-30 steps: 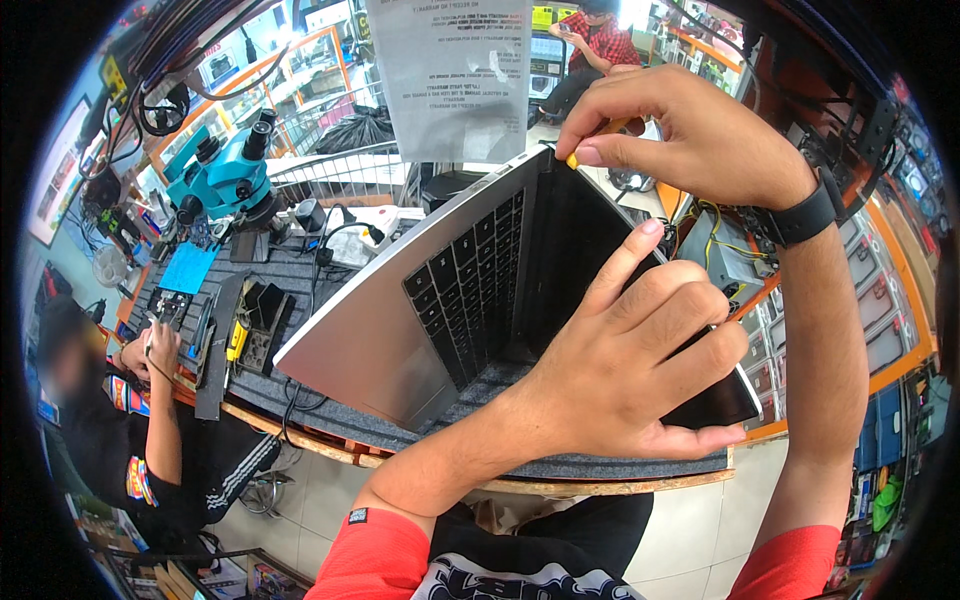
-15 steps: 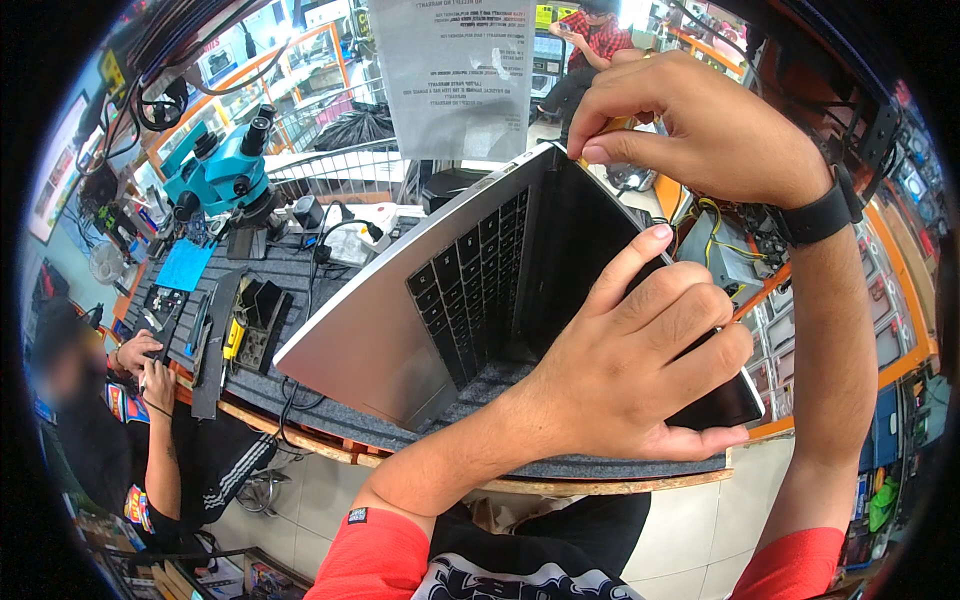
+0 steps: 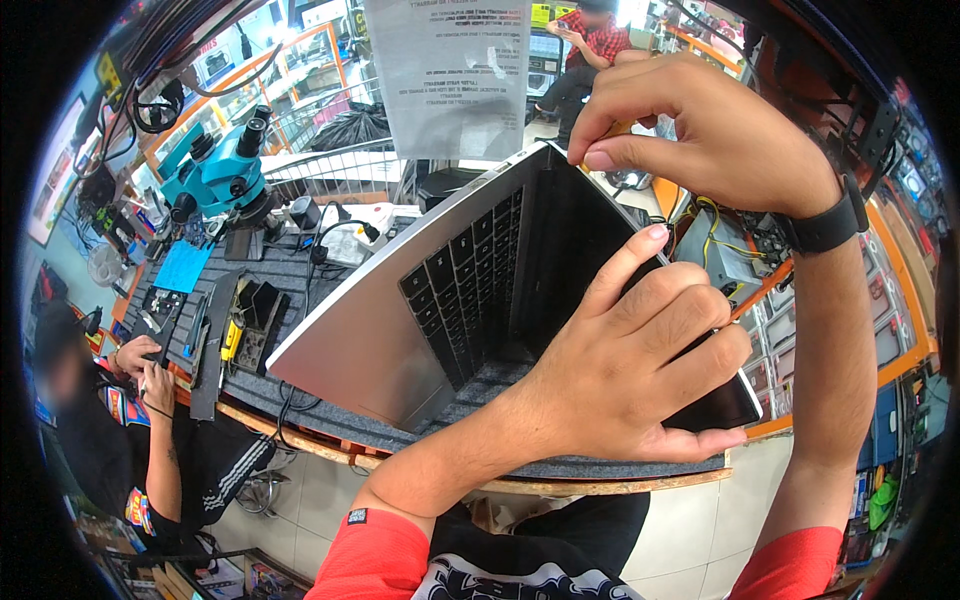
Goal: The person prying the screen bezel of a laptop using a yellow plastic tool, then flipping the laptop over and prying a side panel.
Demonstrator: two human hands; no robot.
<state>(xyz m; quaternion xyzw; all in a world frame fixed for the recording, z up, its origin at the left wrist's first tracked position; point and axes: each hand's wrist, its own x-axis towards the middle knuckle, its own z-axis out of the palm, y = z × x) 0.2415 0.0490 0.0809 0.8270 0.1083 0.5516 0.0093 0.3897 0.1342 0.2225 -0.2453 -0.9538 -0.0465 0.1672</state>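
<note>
A grey laptop (image 3: 370,330) stands on edge, partly open, on the grey ribbed mat (image 3: 480,395). Its black keyboard (image 3: 468,280) faces me at a slant, and the dark screen half (image 3: 570,235) is turned to the right. My left hand (image 3: 650,360) grips the screen half, its index finger and little finger reaching over the edges. Up at the hinge corner, my right hand (image 3: 690,130) is closed in a pinch, thumb and fingertips against the corner. A bit of yellow shows between those fingers; its kind is hidden. A black band circles my right wrist.
A teal microscope (image 3: 215,165), a blue mat (image 3: 185,265) and a yellow-handled tool (image 3: 232,340) lie left. A co-worker's hands (image 3: 145,370) work at the left edge. A paper sheet (image 3: 450,80) hangs ahead; an open metal unit with yellow cables (image 3: 715,250) stands right.
The laptop's base half has tilted slightly to the left, its near corner shifting a little. Both hands keep nearly the same place and grip.
</note>
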